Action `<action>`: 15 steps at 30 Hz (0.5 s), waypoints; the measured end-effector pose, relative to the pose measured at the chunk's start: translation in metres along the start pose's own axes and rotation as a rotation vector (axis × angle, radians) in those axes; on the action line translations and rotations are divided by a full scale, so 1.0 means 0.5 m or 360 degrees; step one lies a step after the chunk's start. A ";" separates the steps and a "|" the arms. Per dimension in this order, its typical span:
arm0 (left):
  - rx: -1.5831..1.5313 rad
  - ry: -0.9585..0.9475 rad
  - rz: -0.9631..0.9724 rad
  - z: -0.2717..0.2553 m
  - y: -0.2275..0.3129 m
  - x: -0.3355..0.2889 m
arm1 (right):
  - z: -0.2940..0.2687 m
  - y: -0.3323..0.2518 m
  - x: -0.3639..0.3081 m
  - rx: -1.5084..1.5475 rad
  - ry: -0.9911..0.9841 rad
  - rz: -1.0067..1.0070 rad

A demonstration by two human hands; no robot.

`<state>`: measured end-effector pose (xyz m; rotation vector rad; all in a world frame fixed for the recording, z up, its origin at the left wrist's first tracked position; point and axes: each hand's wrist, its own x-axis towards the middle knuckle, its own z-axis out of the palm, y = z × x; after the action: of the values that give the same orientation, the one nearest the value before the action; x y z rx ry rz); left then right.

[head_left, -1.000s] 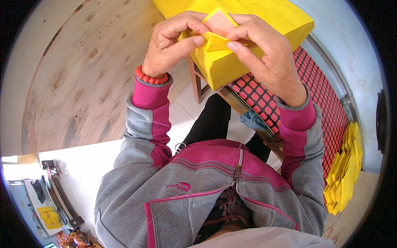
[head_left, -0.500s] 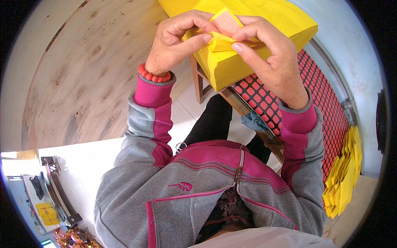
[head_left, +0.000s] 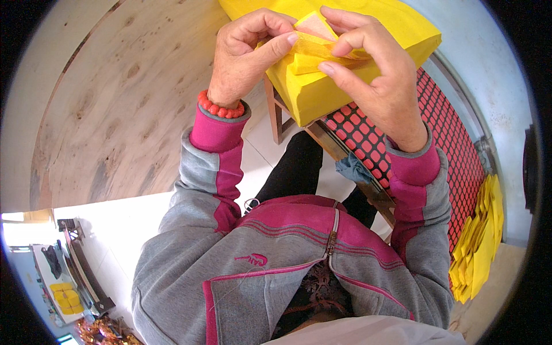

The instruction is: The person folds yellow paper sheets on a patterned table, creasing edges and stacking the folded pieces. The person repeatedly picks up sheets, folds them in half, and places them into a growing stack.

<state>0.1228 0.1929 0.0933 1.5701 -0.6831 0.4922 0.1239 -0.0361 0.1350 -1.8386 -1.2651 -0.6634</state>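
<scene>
My left hand [head_left: 238, 54] pinches the left end of a small folded piece of yellow fabric [head_left: 313, 45] between thumb and index finger. A red bead bracelet circles that wrist. At the fabric's right end my right hand [head_left: 382, 72] holds it loosely between thumb and index finger, the other fingers raised. A pale pink patch [head_left: 316, 25] with a yellow rim sticks up between the hands. Underneath lies a large yellow fabric block or bag [head_left: 322, 98] with a flat side and creased corners; the hands hide part of it.
The yellow block rests over a wooden frame [head_left: 275, 112] beside a red-and-black grid-patterned surface [head_left: 437, 115]. Several folded yellow fabric pieces [head_left: 477, 247] lie at the right. A blue-grey cloth [head_left: 353, 168] hangs by the frame. A large wooden board [head_left: 115, 115] stands at left.
My right hand's upper fingers have lifted away from the pink patch and spread. The folded yellow fabric has opened out, showing a broader strip and a lower flap. My left wrist shifted slightly right.
</scene>
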 end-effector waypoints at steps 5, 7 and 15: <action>-0.0029 0.0021 -0.0055 0.003 0.004 0.000 | 0.005 0.003 -0.001 -0.0025 0.0038 0.0067; -0.0025 0.0030 -0.0060 0.004 0.004 0.002 | 0.005 0.005 -0.002 -0.0015 0.0060 0.0029; -0.0068 -0.0013 -0.0021 0.000 0.005 0.006 | 0.006 0.006 0.001 -0.0005 0.0062 -0.0028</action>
<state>0.1232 0.1925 0.0973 1.5365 -0.6849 0.4592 0.1267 -0.0339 0.1328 -1.8108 -1.2568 -0.7076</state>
